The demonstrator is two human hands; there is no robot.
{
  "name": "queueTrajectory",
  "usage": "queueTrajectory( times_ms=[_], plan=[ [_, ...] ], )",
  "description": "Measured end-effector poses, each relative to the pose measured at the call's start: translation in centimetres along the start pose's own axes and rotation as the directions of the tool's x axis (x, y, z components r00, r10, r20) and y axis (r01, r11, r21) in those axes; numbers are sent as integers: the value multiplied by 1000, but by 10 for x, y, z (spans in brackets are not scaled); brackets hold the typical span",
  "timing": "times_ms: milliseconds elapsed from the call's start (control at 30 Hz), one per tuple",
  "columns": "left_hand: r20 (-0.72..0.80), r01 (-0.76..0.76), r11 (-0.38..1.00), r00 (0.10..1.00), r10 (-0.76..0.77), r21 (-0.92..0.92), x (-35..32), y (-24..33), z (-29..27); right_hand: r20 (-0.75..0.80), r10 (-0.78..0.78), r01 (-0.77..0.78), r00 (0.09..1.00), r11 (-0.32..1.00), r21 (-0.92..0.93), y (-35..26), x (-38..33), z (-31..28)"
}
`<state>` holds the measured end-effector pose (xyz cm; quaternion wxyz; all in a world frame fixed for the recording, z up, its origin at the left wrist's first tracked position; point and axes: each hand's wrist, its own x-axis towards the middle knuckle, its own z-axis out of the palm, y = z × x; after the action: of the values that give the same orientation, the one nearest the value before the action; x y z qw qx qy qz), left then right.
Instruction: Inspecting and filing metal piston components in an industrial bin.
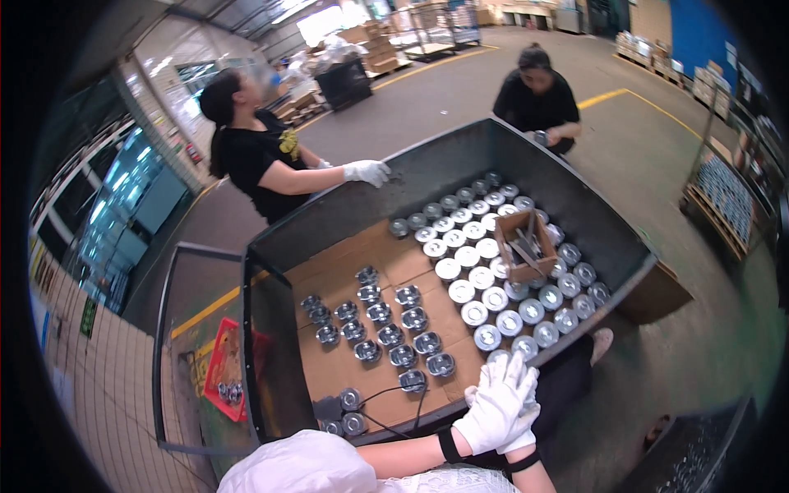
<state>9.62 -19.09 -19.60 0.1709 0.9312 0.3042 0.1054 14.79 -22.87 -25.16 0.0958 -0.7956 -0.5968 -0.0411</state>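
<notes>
Both my hands wear white gloves and are pressed together over the near right edge of a large dark metal bin (370,187). My left hand (490,411) lies on top with its fingers stretched out flat. Beneath it my right hand (527,411) is mostly covered, its fingers largely hidden. Just beyond my fingertips, bright round-topped metal pistons (487,337) stand in close rows on the right side of the bin. Further left, several shiny pistons (389,334) with their hollow, shaped ends up stand in spaced rows on a cardboard sheet (329,279).
A small cardboard box (526,267) with strips inside rests on the pistons. Dark cords (394,386) trail near the front wall. One co-worker's gloved hand (366,172) touches the bin's left rim; another person (538,99) crouches beyond. A red crate (215,370) sits outside, left.
</notes>
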Motion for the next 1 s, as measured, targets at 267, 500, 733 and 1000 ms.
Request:
queueTrajectory(
  times_ms=[267, 500, 733, 1000],
  plan=[
    [-15, -80, 996, 997, 80, 43, 5, -3, 0, -86, -45, 54, 995, 993, 108, 7, 4, 6],
    [-23, 0, 1000, 1000, 1, 20, 2, -7, 2, -56, 2, 13, 998, 963, 269, 4, 3, 18],
    [1, -48, 998, 999, 48, -27, -7, -7, 11, 268, -112, 283, 957, 557, -781, 1, 5, -9],
    [-52, -35, 999, 998, 35, -6, -3, -6, 10, -5, 38, -34, 999, 942, 334, 5, 5, 16]
  ],
)
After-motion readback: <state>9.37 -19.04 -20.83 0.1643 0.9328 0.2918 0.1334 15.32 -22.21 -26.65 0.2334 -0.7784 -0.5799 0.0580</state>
